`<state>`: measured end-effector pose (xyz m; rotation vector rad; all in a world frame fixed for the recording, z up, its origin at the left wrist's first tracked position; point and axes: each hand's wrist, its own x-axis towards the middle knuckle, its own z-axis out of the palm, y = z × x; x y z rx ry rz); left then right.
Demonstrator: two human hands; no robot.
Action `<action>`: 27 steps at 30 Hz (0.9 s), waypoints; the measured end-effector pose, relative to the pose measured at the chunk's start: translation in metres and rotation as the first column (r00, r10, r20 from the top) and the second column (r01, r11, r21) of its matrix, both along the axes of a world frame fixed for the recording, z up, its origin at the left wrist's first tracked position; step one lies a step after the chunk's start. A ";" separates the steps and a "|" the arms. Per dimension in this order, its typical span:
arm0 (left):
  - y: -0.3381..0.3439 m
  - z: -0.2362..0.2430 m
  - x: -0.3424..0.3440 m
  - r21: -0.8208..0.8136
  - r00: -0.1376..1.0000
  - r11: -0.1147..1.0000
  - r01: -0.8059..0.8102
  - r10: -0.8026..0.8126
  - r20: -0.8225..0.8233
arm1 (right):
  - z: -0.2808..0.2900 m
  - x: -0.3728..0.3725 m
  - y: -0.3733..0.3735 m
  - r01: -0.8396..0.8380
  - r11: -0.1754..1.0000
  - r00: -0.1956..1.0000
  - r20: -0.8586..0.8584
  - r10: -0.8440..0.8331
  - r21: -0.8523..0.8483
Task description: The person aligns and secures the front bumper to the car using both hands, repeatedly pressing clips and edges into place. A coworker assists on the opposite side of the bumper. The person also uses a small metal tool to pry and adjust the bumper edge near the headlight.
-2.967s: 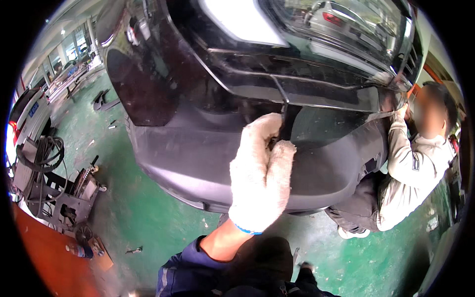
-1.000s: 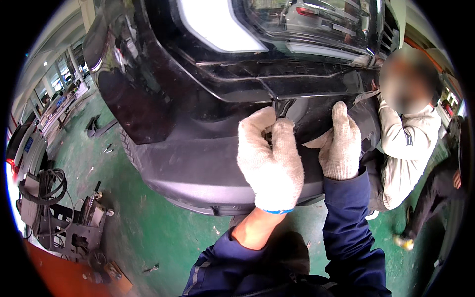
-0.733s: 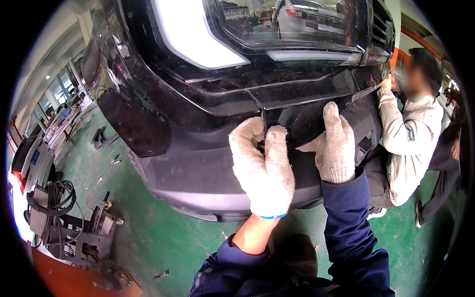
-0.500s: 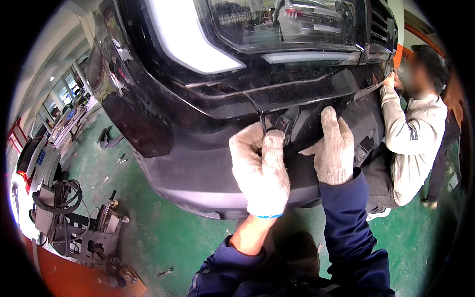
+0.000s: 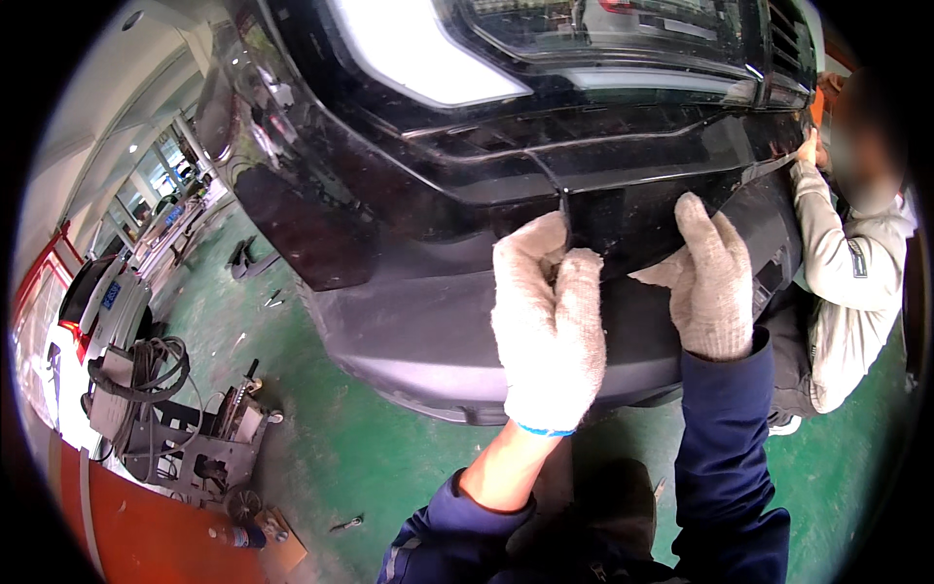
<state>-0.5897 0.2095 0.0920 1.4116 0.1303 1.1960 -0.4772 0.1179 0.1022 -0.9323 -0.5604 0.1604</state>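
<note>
A dark vehicle's rear bumper (image 5: 428, 321) fills the middle of the view, with a glossy black panel (image 5: 623, 219) above its grey lower section. At the vertical seam in that panel, my left hand (image 5: 550, 321), in a white knit glove, has its fingers curled and thumb close to the index finger. What lies in their grasp is hidden. My right hand (image 5: 715, 282), gloved alike, rests along the panel's lower edge with fingers straight and thumb spread left; it looks open. Farther right, another person's hand (image 5: 809, 151) touches the bumper's upper edge.
That person (image 5: 856, 263) crouches close on my right in a light jacket. To the left stands a wheeled machine (image 5: 185, 438) with coiled cables, near a white car (image 5: 107, 302). Small tools, including a wrench (image 5: 347, 524), lie on the green floor (image 5: 321, 467).
My view has shifted, so the vehicle and hands sit farther right. Between my hands, the gap that showed a grey part is now covered by the black panel. Both hands stay at the bumper.
</note>
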 end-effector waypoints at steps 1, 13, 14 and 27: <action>0.001 0.001 0.000 0.015 1.000 1.000 0.013 -0.013 -0.005 | 0.000 0.000 0.000 0.010 1.000 1.000 0.001 -0.010 0.012; 0.006 -0.009 0.006 0.062 0.995 0.995 -0.084 0.080 0.061 | -0.001 0.002 0.006 0.110 0.994 0.993 -0.043 -0.111 -0.025; 0.007 -0.010 0.005 0.049 0.996 0.996 -0.071 0.068 0.056 | -0.001 0.000 0.006 0.105 0.994 0.994 -0.038 -0.106 -0.023; 0.002 -0.011 -0.001 0.067 0.999 0.997 0.023 -0.025 0.030 | 0.000 -0.008 0.001 0.076 0.997 0.997 -0.017 -0.075 0.015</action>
